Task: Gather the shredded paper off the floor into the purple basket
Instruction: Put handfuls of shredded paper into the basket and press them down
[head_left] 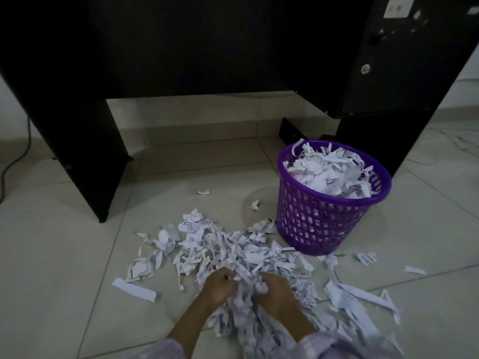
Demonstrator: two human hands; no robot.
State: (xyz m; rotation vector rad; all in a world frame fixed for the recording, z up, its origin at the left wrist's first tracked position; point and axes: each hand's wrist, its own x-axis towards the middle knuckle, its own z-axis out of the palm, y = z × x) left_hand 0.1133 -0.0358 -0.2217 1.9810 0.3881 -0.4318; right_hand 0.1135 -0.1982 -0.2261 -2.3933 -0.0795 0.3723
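On the pale tiled floor [64, 255], near the bottom middle of the head view: a wide heap of shredded paper [233, 252], white strips and crumpled scraps, spreading from the near centre out to the right. Both hands sunk into the near edge of that heap. Left hand [219, 285] curled, fingers [229, 277] clenched around a tuft of strips. Right hand [274, 288] just beside it, fingers likewise closed on strips of the same bunch, the two hands nearly touching with paper bunched between them. Pale sleeves at the very bottom edge, forearms bare.

Right of the heap and a little farther off: the purple basket [321, 224], upright, perforated wall, its base just beside the right fringe of the heap. Already piled to the rim with shredded paper, a few strips curling above the far edge.

Loose pieces apart from the main heap: a flat white strip [134, 290] to the near left, two small scraps [204, 191] farther out toward the middle, a few more bits on the tiles right of the basket, and long strips trailing to the near right.

Far side: a dark table [181, 47] filling the top, with a side panel coming down at left and a drawer unit with a round lock at right. A dark cable [15, 156] along the floor at far left; pale cords on the tiles at far right.
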